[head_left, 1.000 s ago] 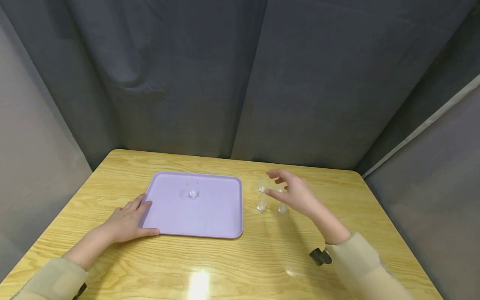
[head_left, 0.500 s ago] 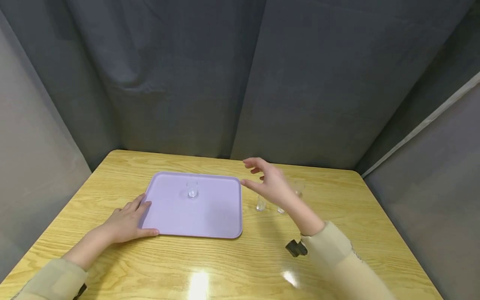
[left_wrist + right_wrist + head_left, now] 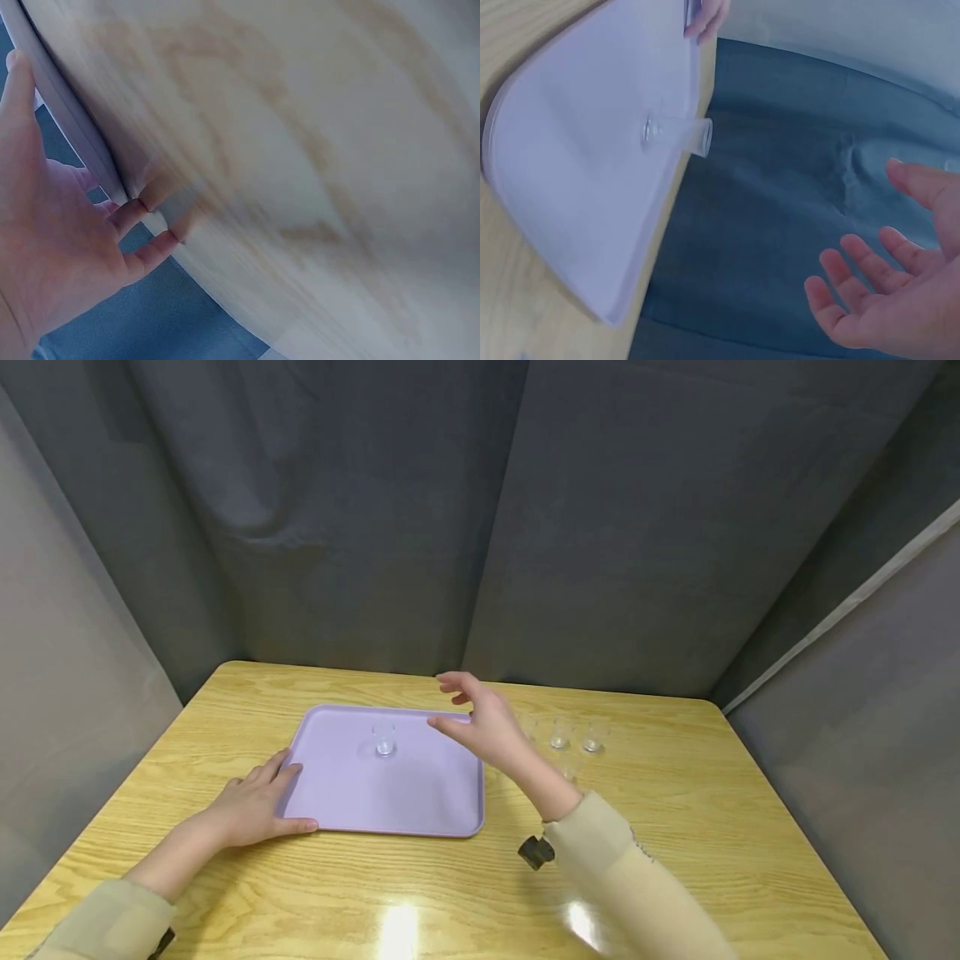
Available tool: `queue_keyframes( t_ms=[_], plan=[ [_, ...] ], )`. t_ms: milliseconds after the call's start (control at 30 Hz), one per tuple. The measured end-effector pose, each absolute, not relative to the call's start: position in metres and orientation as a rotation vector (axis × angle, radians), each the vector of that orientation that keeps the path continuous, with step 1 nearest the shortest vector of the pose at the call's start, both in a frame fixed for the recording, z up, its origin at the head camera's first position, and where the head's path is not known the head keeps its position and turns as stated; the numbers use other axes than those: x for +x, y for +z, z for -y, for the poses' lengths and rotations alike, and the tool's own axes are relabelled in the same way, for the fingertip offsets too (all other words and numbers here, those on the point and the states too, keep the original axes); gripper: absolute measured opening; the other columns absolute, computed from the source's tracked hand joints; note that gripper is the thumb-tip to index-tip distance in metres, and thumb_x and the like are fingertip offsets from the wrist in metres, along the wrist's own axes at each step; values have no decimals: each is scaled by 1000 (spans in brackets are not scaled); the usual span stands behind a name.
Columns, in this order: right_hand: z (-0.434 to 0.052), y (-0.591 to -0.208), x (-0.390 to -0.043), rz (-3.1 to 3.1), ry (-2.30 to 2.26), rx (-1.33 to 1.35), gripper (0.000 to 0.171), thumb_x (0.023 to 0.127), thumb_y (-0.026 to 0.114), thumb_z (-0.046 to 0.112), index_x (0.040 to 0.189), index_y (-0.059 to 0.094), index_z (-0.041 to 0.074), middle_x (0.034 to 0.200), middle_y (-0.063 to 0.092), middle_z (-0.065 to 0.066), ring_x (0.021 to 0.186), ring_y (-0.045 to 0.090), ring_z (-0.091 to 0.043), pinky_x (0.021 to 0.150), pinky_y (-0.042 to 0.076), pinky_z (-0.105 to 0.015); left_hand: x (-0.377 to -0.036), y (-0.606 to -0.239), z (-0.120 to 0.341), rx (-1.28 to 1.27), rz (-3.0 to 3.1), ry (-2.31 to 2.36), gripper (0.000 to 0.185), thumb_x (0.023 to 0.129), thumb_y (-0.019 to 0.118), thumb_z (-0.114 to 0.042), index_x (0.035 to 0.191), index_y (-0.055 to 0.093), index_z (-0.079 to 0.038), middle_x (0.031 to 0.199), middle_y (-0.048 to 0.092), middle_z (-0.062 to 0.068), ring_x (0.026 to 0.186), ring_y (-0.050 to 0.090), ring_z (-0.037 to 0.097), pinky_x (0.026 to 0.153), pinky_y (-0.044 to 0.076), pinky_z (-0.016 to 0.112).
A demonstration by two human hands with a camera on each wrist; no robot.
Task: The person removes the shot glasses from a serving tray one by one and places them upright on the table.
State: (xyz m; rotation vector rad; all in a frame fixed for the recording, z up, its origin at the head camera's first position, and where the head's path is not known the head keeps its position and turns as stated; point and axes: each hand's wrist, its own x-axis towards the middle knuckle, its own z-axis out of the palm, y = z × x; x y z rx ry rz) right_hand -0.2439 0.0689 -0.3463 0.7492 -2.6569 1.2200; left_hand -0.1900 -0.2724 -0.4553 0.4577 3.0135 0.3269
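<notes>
Place: you are in a curtained recording booth, not a lived-in room.
Walls: grey cloth hangs in folds right behind the table and on both sides of it.
Furniture: you have only that one pale wooden table.
Light: a lamp glares off the tabletop near you.
</notes>
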Motion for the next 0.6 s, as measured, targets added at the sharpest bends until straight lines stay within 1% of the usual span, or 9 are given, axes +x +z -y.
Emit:
queue_keyframes(
  t_ms=[133,300,433,600],
  plan=[
    [-55,-359,-251,2629,1247,750,56,82,74,24,132,51,14,124,60,-6,108,59,-24,88,50,-41,-190,-457,272,446,-3008,328,108,72,54,-78,142,36,3,151,19,29,130,30,51,89,31,70],
    [-40,-380,-259,2657,1255,727,57,83,74,25,133,50,12,125,60,-7,107,59,-24,88,49,-37,-192,-459,270,444,-3006,341,107,73,56,-76,142,35,3,151,19,29,131,29,50,90,29,71],
    [-30,-395,-264,2689,1278,694,57,82,74,25,132,50,13,125,59,-8,109,59,-26,86,50,-36,-193,-458,269,449,-2999,340,107,73,57,-75,142,35,3,151,18,29,132,29,50,90,29,71],
    [-22,-410,-271,2717,1337,661,58,82,74,22,133,49,11,124,59,-11,109,58,-30,88,49,-35,-194,-453,267,456,-2987,337,108,73,55,-77,142,35,4,151,18,30,131,29,51,90,28,72]
  ],
)
